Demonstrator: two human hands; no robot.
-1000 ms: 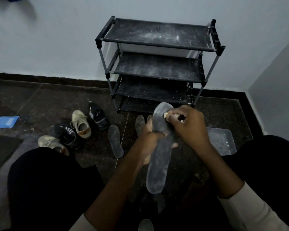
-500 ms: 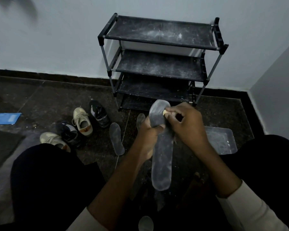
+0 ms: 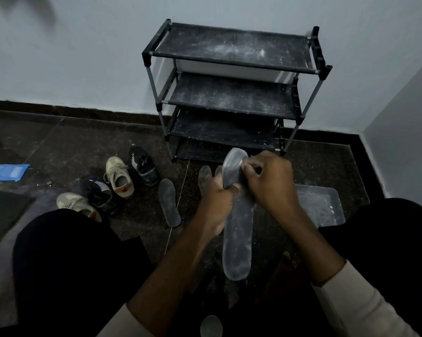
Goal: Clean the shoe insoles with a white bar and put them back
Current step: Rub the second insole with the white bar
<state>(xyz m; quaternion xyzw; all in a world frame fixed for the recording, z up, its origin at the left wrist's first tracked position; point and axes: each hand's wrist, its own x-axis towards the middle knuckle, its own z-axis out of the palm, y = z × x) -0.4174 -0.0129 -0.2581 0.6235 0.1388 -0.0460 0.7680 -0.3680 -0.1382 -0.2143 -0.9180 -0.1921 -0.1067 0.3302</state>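
Note:
My left hand (image 3: 217,203) grips a long grey insole (image 3: 238,244) around its middle, holding it upright between my knees. My right hand (image 3: 269,181) pinches a small white bar (image 3: 241,163), mostly hidden by the fingers, against the insole's top end. A second insole (image 3: 170,203) lies flat on the dark floor to the left. Another insole (image 3: 204,177) shows partly behind my left hand. Two beige sneakers (image 3: 119,177) (image 3: 77,205) and two black sneakers (image 3: 144,166) (image 3: 99,193) sit on the floor at left.
A black four-tier shoe rack (image 3: 232,93), dusted white, stands against the wall ahead. A clear plastic tray (image 3: 323,207) lies on the floor at right. A blue flat packet (image 3: 5,171) and a dark mat (image 3: 0,212) lie far left. My knees flank the hands.
My right hand and the bar have shifted slightly along the insole's top end. The view has drifted a little; my left hand keeps its grip.

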